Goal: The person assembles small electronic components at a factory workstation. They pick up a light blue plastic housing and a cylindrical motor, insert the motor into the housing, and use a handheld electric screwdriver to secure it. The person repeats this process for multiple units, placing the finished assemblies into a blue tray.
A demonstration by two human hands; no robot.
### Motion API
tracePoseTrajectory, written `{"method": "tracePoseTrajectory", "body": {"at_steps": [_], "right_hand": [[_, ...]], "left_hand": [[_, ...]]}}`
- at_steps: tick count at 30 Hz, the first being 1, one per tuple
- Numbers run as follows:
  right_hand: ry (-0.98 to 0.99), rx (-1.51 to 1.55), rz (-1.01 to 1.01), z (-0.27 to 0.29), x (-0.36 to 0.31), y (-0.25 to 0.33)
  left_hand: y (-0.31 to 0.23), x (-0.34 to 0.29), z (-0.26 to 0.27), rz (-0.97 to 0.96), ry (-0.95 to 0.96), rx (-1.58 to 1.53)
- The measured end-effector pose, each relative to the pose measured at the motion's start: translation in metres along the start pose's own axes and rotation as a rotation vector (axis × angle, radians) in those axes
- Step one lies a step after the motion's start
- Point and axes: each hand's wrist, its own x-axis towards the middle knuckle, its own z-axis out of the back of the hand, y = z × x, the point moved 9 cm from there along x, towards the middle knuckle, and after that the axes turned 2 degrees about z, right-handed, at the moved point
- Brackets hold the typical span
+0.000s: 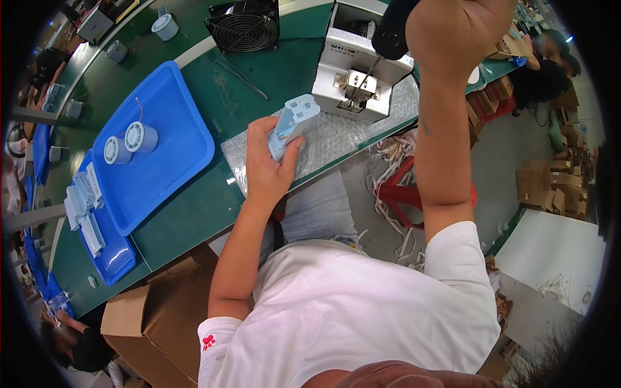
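**Gripping a casing and a screwdriver at the white machine**

Here's the left hand (268, 165), its grip pinching a pale blue plastic casing (299, 116) between thumb and fingers, over the bubble wrap (346, 134) along the front of the green surface (184, 204). Up high, the right hand (449, 32) has its grip closed round a black screwdriver (392, 32); the thin shaft slants down to the front of the white machine (323, 81), tip contact too small to call. Away left, a blue tray (174, 116) carries two round parts (141, 137) side by side. Tweezers (240, 77) lie between tray and machine.
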Motion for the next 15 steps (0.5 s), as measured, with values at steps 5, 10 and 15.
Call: {"method": "tracePoseTrajectory", "body": {"at_steps": [5,10,15], "right_hand": [[-0.152,0.030,-0.290,-0.006,-0.016,0.006],[-0.417,0.048,-0.647,-0.015,-0.019,0.034],[-0.372,0.098,-0.498,-0.050,-0.017,0.045]], "left_hand": [[-0.003,0.000,0.003,-0.040,-0.036,0.008],[-0.004,0.001,0.000,-0.080,-0.047,0.012],[-0.009,-0.001,0.003,-0.080,-0.056,0.031]]}}
